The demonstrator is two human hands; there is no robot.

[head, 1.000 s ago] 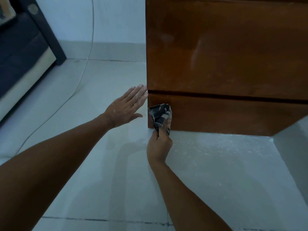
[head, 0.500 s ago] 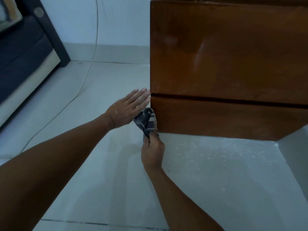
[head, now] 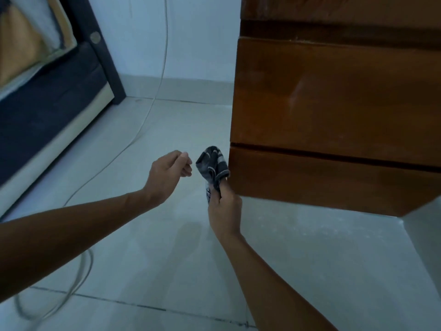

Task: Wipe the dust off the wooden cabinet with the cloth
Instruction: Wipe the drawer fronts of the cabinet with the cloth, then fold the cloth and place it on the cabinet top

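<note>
Cloth (head: 213, 165), dark grey with pale stripes, is bunched in the right hand (head: 224, 212), whose fingers are clenched around its lower end. The cloth's upper bulk sits at the lower left corner of the wooden cabinet (head: 334, 120), touching or just beside the edge below the dark horizontal gap between panels. The left hand (head: 170, 173) hovers just left of the cloth, fingers loosely curled, holding nothing and apart from the cabinet. Both forearms reach over the pale tiled floor (head: 148, 247). A thin white cable (head: 152, 101) runs down the wall and across the floor. A dark bed frame (head: 47, 108) stands at the far left.
</note>
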